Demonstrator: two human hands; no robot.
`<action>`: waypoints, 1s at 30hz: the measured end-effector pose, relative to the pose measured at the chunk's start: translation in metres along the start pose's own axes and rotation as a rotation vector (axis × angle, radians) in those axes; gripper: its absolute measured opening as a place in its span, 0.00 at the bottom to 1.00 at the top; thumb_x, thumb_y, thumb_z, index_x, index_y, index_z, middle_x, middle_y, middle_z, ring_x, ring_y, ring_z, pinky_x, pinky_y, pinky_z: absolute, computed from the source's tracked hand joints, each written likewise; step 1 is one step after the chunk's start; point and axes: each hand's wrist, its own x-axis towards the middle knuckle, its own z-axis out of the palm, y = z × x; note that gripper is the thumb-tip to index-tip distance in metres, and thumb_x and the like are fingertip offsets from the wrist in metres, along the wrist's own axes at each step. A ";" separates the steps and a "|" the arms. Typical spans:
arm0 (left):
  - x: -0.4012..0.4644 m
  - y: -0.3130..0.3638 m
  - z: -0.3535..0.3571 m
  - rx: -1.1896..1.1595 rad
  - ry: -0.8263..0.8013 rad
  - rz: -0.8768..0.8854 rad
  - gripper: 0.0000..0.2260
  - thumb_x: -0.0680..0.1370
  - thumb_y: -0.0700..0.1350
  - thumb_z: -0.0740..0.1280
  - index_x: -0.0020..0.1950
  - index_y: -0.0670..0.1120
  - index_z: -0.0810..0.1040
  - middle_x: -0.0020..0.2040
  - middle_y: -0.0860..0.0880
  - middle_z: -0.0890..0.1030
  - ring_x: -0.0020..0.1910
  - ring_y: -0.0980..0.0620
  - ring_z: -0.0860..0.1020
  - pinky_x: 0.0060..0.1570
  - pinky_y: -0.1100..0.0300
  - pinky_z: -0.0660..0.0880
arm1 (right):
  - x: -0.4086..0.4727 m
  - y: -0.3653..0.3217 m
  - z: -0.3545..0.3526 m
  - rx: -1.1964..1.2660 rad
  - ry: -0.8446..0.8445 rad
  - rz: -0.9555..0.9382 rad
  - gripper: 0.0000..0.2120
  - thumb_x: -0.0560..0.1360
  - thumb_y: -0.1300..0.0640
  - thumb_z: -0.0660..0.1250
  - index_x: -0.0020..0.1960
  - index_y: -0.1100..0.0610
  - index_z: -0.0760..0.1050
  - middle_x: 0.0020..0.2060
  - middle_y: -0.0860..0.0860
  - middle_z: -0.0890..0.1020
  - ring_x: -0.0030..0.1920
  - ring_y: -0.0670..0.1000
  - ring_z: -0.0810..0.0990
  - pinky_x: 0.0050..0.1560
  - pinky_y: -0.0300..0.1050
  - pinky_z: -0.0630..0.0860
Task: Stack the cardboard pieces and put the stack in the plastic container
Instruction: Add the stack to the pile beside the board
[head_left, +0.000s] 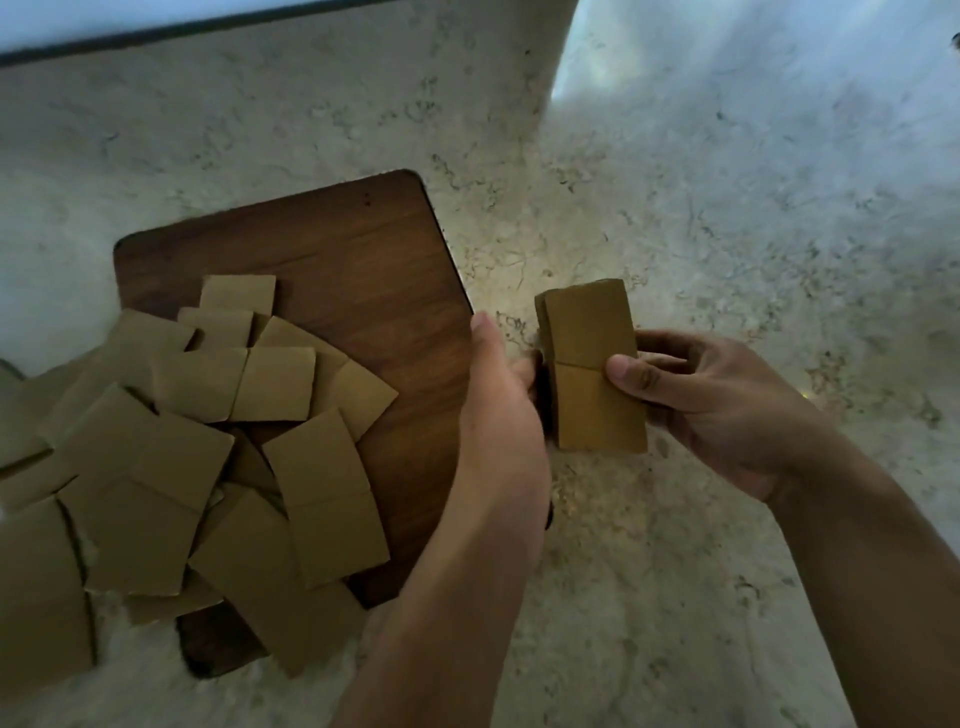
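A small stack of brown cardboard pieces (592, 364) is held above the stone floor, right of the wooden board. My right hand (701, 400) pinches its right edge, thumb on top and fingers underneath. My left hand (506, 395) is against the stack's left edge, with its fingertips hidden behind the stack. Several loose cardboard pieces (197, 452) lie in an overlapping heap on the board and spill off its left side. No plastic container is in view.
The dark wooden board (363, 260) lies on a pale mottled stone floor (675, 156). A dark strip along a white surface (156, 31) runs across the top left. Bright light falls on the floor at the upper right.
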 end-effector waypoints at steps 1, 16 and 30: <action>0.001 -0.001 0.001 0.010 -0.018 -0.018 0.40 0.80 0.73 0.48 0.76 0.45 0.75 0.60 0.45 0.85 0.56 0.50 0.82 0.68 0.47 0.76 | -0.001 0.001 0.002 -0.023 0.009 -0.012 0.24 0.67 0.56 0.75 0.62 0.56 0.78 0.51 0.51 0.88 0.55 0.51 0.86 0.53 0.42 0.83; 0.013 -0.017 0.015 0.191 -0.073 0.189 0.34 0.83 0.69 0.51 0.69 0.42 0.76 0.68 0.40 0.82 0.68 0.41 0.80 0.67 0.47 0.77 | -0.017 0.001 0.027 -0.502 0.268 -0.151 0.24 0.79 0.34 0.56 0.49 0.50 0.82 0.38 0.47 0.86 0.40 0.46 0.85 0.45 0.52 0.82; 0.021 -0.021 0.010 0.316 -0.049 0.228 0.43 0.81 0.72 0.49 0.77 0.36 0.66 0.43 0.60 0.78 0.42 0.64 0.75 0.49 0.63 0.70 | -0.014 0.000 0.021 -0.543 0.314 -0.126 0.31 0.78 0.31 0.52 0.45 0.54 0.81 0.36 0.51 0.84 0.38 0.50 0.83 0.37 0.43 0.76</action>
